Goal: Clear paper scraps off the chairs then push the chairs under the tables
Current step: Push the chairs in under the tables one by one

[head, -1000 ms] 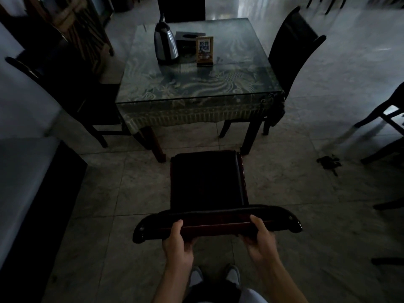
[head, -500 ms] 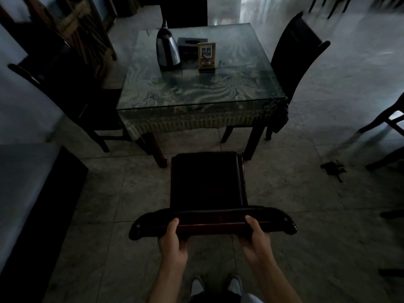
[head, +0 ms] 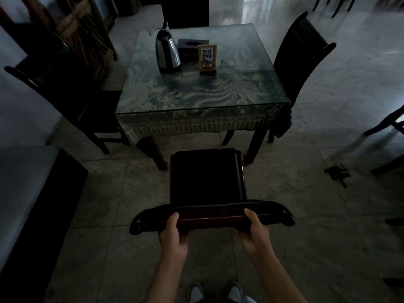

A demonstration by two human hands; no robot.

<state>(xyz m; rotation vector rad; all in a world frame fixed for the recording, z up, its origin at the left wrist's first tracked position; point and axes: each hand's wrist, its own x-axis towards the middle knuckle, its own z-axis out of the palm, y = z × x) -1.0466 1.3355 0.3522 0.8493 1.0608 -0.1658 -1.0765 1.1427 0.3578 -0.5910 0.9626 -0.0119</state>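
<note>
1. Looking down, I see the counter (head: 203,99), glass over a patterned cloth, with side chairs (head: 299,68) tucked at its left and right edges.
2. My chair (head: 206,176) stands on the floor just short of the counter's near edge, seat facing it and bare of scraps, so I judge it ready to slide under.
3. Both hands grip the top rail: left hand (head: 172,237) and right hand (head: 254,234), fingers curled under and thumbs on top, set apart for a straight, even push.
4. Kettle (head: 167,54) sits at the far side.
</note>
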